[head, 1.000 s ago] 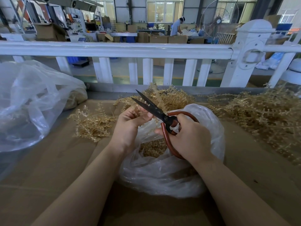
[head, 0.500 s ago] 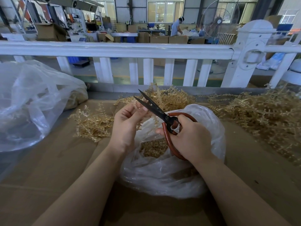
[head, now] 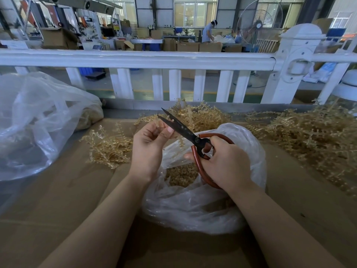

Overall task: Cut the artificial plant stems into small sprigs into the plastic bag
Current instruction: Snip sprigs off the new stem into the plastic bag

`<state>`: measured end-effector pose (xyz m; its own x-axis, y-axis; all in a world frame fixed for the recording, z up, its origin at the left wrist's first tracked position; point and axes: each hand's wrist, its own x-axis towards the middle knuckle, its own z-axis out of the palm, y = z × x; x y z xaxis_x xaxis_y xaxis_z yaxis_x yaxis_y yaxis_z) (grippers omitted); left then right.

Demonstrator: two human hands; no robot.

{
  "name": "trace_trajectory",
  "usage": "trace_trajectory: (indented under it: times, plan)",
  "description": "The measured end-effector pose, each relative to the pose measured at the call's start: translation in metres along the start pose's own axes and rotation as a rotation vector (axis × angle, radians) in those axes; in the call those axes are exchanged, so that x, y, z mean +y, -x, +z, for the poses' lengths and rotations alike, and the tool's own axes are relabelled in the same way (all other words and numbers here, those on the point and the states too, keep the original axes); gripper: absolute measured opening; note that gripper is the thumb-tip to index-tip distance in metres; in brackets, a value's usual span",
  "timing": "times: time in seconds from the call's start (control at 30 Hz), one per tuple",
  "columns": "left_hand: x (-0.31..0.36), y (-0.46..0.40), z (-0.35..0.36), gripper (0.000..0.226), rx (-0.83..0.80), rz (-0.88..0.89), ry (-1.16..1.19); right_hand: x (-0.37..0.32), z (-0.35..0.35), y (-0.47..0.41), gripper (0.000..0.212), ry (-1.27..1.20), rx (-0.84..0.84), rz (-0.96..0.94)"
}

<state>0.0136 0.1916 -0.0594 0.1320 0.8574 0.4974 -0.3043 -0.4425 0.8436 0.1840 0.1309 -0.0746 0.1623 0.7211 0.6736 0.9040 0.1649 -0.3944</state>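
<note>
- Above the mouth of the plastic bag (head: 247, 151), the left hand (head: 150, 146) pinched a pale gold stem (head: 161, 125) between thumb and curled fingers, palm turned toward the person.
- Just right of that hand, the right hand (head: 222, 163) gripped the red loop handles of the scissors (head: 185, 132), fingers curled round them; the dark blades stood parted and pointed up and away to the left, with the stem at their opening.
- Below both hands, cut sprigs (head: 181, 176) lay heaped inside the bag.
- To cut well, I judge the stem should sit deep between the blades, directly over the bag opening, with the pinching thumb kept back from the edge.
- Beyond the left hand lay loose stems (head: 108, 147) on the bench (head: 67, 200); a larger pile (head: 309, 136) lay to the right of the right hand.
</note>
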Motion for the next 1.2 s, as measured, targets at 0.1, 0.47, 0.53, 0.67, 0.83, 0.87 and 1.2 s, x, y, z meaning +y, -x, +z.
trace_trajectory:
  times: [0.1, 0.47, 0.53, 0.67, 0.83, 0.87, 1.2]
  plan:
    - [0.0006, 0.0016, 0.0014, 0.012, -0.025, 0.004, -0.043, -0.0005, -0.0005, -0.0001, 0.064, 0.010, -0.010, -0.004]
    - [0.0023, 0.0028, 0.0035, 0.017, -0.092, -0.005, -0.033, 0.0008, 0.0014, 0.0005, 0.073, 0.026, -0.013, -0.011]
    - [0.0023, 0.0026, 0.0031, 0.017, -0.104, -0.003, -0.020, 0.0011, 0.0018, 0.0006, 0.068, 0.028, -0.004, -0.015]
    - [0.0007, 0.0030, 0.0030, 0.011, -0.085, -0.004, 0.019, 0.0022, 0.0028, -0.0004, 0.059, 0.051, -0.030, 0.006]
    - [0.0005, 0.0025, 0.0022, 0.011, -0.047, 0.049, -0.022, 0.0033, 0.0038, -0.0001, 0.051, 0.049, -0.028, -0.009]
    - [0.0005, 0.0022, 0.0025, 0.011, -0.037, 0.052, -0.028, 0.0032, 0.0037, -0.0001, 0.052, 0.044, -0.038, -0.006]
    - [0.0044, 0.0039, 0.0050, 0.015, -0.056, 0.057, -0.113, 0.0014, 0.0001, 0.0005, 0.068, 0.001, -0.082, 0.035]
